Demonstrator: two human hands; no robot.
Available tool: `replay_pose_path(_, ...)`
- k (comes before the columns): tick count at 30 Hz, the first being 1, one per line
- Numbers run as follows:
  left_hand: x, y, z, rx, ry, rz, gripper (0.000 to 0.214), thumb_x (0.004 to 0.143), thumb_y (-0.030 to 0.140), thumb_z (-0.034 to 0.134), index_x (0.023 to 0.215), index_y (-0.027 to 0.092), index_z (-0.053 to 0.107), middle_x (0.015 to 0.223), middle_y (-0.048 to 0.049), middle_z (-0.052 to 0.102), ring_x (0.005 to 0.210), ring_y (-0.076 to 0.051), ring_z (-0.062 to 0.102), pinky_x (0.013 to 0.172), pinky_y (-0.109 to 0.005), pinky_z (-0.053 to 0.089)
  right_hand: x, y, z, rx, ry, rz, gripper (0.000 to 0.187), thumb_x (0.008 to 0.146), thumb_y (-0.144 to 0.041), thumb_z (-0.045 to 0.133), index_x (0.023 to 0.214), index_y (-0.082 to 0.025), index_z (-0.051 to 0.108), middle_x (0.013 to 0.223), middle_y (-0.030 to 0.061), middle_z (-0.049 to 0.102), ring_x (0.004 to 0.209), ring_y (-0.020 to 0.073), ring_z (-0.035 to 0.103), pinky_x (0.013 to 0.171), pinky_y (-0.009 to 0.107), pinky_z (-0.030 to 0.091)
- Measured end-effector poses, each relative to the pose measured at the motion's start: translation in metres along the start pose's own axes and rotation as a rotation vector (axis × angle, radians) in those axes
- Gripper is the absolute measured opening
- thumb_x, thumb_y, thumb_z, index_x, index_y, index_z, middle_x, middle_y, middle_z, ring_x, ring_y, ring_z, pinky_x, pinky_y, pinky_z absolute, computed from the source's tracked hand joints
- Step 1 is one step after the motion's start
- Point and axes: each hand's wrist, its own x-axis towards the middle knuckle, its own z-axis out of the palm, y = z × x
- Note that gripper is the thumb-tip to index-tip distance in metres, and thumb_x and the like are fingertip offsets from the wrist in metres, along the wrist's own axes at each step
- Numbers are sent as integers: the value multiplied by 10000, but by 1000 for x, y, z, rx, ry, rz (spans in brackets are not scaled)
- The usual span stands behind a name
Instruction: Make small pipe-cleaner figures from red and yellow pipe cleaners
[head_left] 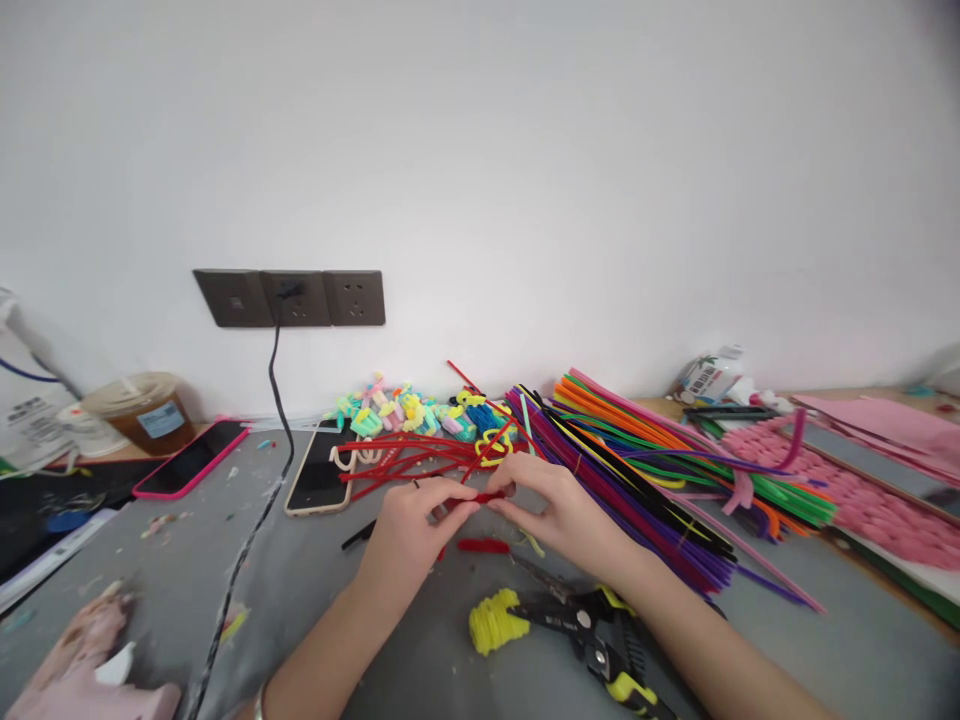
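One short red fuzzy piece [491, 496], pinched between our left hand [412, 520] and right hand [559, 508]!
From the head view, we see it right where our fingertips meet, thumb and forefinger pinching at either end; just below it, a second red piece [482, 546] lies on the grey mat [300, 572], while loose red stems [409, 447] spread out behind our hands, and nearer us sit the black-and-yellow pliers [583, 622], tips at a yellow coil [495, 622], our right forearm beside them.
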Motion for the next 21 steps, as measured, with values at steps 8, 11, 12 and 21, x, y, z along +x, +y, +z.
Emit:
replay_pose_path(8, 3, 8, -1, 216, -249, -245, 176, 825, 203, 681, 988, 239, 735, 847, 2, 783, 745, -203, 692, 695, -290, 521, 4, 1, -2, -53, 32, 12, 111, 920, -162, 594, 819, -204, 615, 872, 43, 596, 856, 192, 569, 773, 300, 443)
replay_pose_path(11, 3, 7, -1, 335, -306, -276, 127, 796, 196, 688, 917, 220, 720, 902, -28, 755, 887, -245, 664, 754, -321, 505, 7, 4, -4, -1, 108, 73, 137, 917, -221, 594, 785, -195, 624, 811, 37, 570, 785, 189, 556, 709, 293, 430)
replay_pose_path(12, 3, 5, 0, 354, -315, -273, 103, 792, 189, 681, 887, 213, 714, 926, -38, 743, 895, -246, 657, 759, -324, 501, 7, 5, -4, 39, 125, 109, 146, 914, -251, 596, 784, -192, 625, 786, 30, 563, 754, 184, 547, 681, 287, 422)
replay_pose_path(21, 2, -1, 2, 330, -218, -202, 125, 773, 89, 550, 778, 200, 606, 828, -47, 680, 806, -224, 630, 733, -325, 477, 8, 4, -7, 568, 105, 482, 403, 755, -565, 715, 777, -183, 592, 683, -18, 531, 612, 127, 464, 559, 242, 347)
